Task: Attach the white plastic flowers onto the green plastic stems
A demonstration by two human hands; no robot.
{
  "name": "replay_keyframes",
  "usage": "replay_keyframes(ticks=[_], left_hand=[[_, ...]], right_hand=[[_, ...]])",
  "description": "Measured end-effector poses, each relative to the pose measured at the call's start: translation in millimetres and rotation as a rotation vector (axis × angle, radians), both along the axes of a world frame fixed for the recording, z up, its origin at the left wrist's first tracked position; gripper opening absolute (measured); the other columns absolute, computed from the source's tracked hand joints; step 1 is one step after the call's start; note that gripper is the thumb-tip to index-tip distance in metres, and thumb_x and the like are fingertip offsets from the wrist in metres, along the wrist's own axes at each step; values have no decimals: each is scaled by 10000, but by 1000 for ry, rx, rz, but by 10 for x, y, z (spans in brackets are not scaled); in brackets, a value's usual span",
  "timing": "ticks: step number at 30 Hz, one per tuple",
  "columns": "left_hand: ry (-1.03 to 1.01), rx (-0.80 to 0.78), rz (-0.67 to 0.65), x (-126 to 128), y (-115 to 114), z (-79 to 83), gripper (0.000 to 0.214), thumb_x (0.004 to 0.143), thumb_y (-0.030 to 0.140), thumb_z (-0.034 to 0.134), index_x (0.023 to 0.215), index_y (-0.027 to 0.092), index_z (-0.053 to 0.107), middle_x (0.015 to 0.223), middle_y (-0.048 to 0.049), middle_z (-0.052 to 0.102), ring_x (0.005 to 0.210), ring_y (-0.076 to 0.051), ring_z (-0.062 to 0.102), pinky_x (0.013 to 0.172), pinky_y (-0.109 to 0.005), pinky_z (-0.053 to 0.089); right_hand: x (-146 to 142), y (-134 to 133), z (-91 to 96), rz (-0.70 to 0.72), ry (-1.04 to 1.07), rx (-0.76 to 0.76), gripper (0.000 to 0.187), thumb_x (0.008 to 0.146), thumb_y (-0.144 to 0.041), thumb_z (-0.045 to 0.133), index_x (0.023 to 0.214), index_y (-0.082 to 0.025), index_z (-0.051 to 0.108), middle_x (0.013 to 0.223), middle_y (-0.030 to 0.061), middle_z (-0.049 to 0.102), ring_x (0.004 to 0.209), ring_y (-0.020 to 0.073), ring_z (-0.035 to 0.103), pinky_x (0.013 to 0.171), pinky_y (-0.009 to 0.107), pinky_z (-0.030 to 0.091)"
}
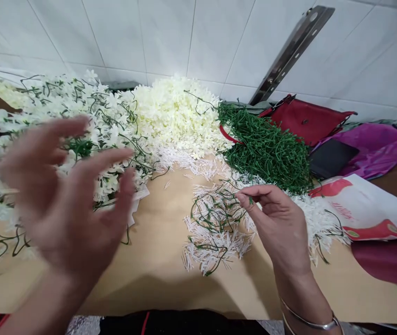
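Note:
My left hand (73, 204), smeared by motion, is raised at the left with its fingers apart and nothing in them. Behind it lies a heap of white artificial flowers (111, 104) on green stems. My right hand (282, 228) pinches a small green plastic stem (250, 200) between thumb and forefinger; most of that piece is hidden by the fingers. Below and left of this hand, thin white sticks (215, 244) are strewn over the table, with loose curly green stems (207, 211) on top. A dense pile of green stems (268, 149) lies beyond my right hand.
A mound of cream petals (177, 111) stands against the tiled wall (170, 37). At the right are a red pouch (310, 121), a dark flat object (334, 157), a purple plastic bag (383, 144) and a white-and-red bag (369, 204). A metal bracket (292, 51) leans there. Wooden table (156, 260) underneath.

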State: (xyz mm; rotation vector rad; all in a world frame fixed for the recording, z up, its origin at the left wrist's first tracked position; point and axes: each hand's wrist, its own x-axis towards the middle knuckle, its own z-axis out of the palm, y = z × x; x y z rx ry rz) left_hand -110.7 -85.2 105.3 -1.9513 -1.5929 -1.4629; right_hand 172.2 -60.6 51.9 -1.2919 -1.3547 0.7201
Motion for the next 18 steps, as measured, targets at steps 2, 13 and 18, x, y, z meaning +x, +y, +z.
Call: replay_keyframes(ticks=[2, 13, 18], left_hand=[[38, -60, -179, 290, 64, -142, 259, 889, 108, 692, 1120, 223, 712, 1280, -65, 680, 1187, -230, 637, 1057, -408, 512], [-675, -800, -547, 845, 523, -831, 305, 1009, 310, 474, 1183, 175, 685, 857, -43, 668, 728, -164, 592, 682, -287, 485], [-940, -767, -490, 759, 698, -899, 281, 942, 412, 575, 984, 165, 702, 764, 6, 514, 622, -114, 412, 552, -235, 339]], right_hand=[[-96, 40, 11, 80, 54, -76, 117, 801, -288, 801, 861, -237, 715, 805, 4, 706, 747, 160, 622, 706, 315, 497], [-276, 733, -68, 312, -182, -152, 204, 848, -399, 702, 814, -199, 722, 800, 24, 690, 671, 156, 574, 645, 297, 460], [-351, 1380, -199, 152, -499, -80, 153, 851, -170, 618, 969, -188, 715, 909, 49, 681, 729, 172, 595, 718, 309, 474]])
